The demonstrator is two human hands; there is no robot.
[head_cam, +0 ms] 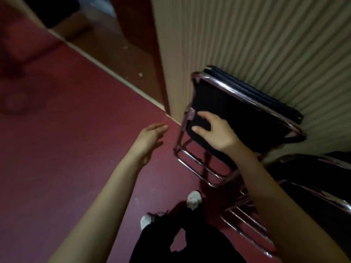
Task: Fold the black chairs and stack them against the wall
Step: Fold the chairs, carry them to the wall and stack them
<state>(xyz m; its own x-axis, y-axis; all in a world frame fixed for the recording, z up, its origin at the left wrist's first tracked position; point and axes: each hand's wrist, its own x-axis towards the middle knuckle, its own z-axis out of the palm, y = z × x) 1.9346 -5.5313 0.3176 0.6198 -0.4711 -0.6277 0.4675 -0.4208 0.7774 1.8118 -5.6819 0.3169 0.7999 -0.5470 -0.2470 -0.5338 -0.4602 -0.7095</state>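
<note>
Two hands out, one working. Right hand spread flat on black pad of folded chair, centre right of frame, leaning on ribbed wall. Chair's top edge runs from centre down to right. Left hand loose, empty, over red floor, just left of chair frame. Second chair lower right, nearer right arm.

I see red floor filling nine o'clock, a pale threshold strip toward eleven, brown floor beyond it, and white shoes at six.
</note>
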